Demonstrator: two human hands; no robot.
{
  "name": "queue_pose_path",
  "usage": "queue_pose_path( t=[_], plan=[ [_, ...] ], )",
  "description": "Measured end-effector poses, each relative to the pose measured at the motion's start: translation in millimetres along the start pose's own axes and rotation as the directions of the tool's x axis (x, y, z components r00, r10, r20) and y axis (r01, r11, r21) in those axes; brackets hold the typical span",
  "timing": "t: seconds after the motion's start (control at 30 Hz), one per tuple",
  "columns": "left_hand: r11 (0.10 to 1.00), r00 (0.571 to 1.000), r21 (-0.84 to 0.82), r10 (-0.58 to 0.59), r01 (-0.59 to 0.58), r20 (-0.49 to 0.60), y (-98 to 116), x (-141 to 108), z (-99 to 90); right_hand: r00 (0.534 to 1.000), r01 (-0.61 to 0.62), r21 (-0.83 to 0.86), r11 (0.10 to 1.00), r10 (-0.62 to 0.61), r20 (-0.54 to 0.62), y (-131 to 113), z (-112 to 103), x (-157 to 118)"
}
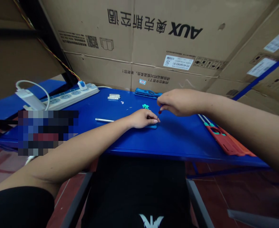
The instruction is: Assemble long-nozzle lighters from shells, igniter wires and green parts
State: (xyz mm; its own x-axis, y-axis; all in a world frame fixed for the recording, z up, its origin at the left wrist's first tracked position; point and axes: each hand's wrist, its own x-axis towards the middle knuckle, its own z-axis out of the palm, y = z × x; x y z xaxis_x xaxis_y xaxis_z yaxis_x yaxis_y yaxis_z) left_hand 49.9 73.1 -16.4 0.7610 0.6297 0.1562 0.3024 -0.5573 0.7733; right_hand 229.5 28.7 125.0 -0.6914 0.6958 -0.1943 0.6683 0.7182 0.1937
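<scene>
My right hand (181, 102) is closed round a small screwdriver (160, 112) with a red handle, its thin shaft pointing down at my left fingertips. Beneath it, my left hand (143, 118) presses a light blue plastic part (152, 126) against the table, thumb and fingers gripping it. Most of that part is covered by the hand. A silver metal rod (104, 120) sticks out to the left behind my forearm; whether it joins the blue part is hidden. Just beyond my left hand lie small green pieces (145, 106).
The blue table (139, 142) also bears silver cylinders (113, 96), tiny white bits (122, 102) and a blue plastic piece (146, 92) at the back. Red and orange plastic parts (221, 139) with rods lie right. A power strip (68, 96) stands left. Cardboard boxes (149, 41) wall the back.
</scene>
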Motion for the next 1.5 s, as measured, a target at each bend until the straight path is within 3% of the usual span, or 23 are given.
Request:
queue_pose_path(
  t=[0.13, 0.47, 0.63, 0.8, 0.9, 1.03, 1.1, 1.17, 1.2, 1.27, 1.3, 1.33, 1.43, 1.5],
  plan=[
    [0.999, 1.000, -0.031, -0.025, 0.025, -0.001, -0.2, -0.2, 0.7, 1.000, 0.009, -0.020, 1.000, -0.009, -0.008, -0.5, 0.6, 0.8],
    [0.996, 0.997, -0.061, -0.069, 0.067, -0.026, -3.2, 1.1, 1.5, 0.985, -0.174, -0.215, 0.961, 0.167, -0.049, -5.8, 5.5, 4.5],
    [0.996, 0.998, -0.072, -0.060, 0.059, -0.019, -2.3, 0.8, 0.5, 0.974, -0.224, -0.218, 0.950, 0.212, -0.074, -11.0, 9.6, 6.3],
    [0.991, 0.998, -0.123, -0.063, 0.060, -0.022, -4.5, -0.2, 0.5, 0.985, -0.174, -0.152, 0.973, 0.170, -0.040, -1.9, 0.8, -0.5],
    [0.986, 0.996, -0.156, -0.074, 0.064, -0.059, -4.5, 0.6, 1.8, 0.960, -0.265, -0.100, 0.959, 0.253, -0.118, 10.0, -0.6, -14.6],
    [0.965, 0.981, -0.251, -0.116, 0.074, -0.157, 3.2, 1.7, -5.1, 0.844, -0.504, -0.028, 0.863, 0.485, -0.228, 16.2, 28.3, -33.7],
    [0.948, 0.953, -0.311, -0.157, 0.072, -0.259, 9.1, -1.5, -18.8, 0.820, -0.533, 0.057, 0.844, 0.532, -0.211, 13.2, 55.1, -40.9],
    [0.968, 0.926, -0.240, -0.155, 0.073, -0.344, 13.3, -9.2, -39.5, 0.799, -0.549, 0.143, 0.823, 0.568, -0.197, 8.6, 82.3, -46.2],
    [0.989, 0.940, -0.119, -0.123, 0.089, -0.319, 14.2, -14.3, -51.0, 0.804, -0.537, 0.187, 0.822, 0.566, -0.179, 6.3, 93.9, -48.2],
    [0.965, 0.993, 0.235, -0.100, 0.114, -0.068, 13.4, -24.8, -71.4, 0.816, -0.526, 0.230, 0.819, 0.562, -0.135, 1.4, 109.9, -49.9],
    [0.923, 0.980, 0.360, -0.180, 0.138, 0.087, 12.1, -29.2, -78.6, 0.815, -0.528, 0.237, 0.815, 0.565, -0.128, -1.8, 113.7, -49.3],
    [0.885, 0.947, 0.433, -0.268, 0.171, 0.175, 10.6, -32.4, -82.9, 0.811, -0.527, 0.242, 0.815, 0.567, -0.145, -5.9, 114.7, -47.5],
    [0.835, 0.907, 0.521, -0.343, 0.176, 0.243, 8.5, -34.4, -80.8, 0.829, -0.391, 0.281, 0.877, 0.468, -0.308, -26.8, 106.3, -34.3],
    [0.860, 0.930, 0.501, -0.257, 0.095, 0.265, 10.5, -31.9, -73.3, 0.915, -0.166, 0.277, 0.946, 0.252, -0.314, -46.2, 97.7, -20.7]
  ],
)
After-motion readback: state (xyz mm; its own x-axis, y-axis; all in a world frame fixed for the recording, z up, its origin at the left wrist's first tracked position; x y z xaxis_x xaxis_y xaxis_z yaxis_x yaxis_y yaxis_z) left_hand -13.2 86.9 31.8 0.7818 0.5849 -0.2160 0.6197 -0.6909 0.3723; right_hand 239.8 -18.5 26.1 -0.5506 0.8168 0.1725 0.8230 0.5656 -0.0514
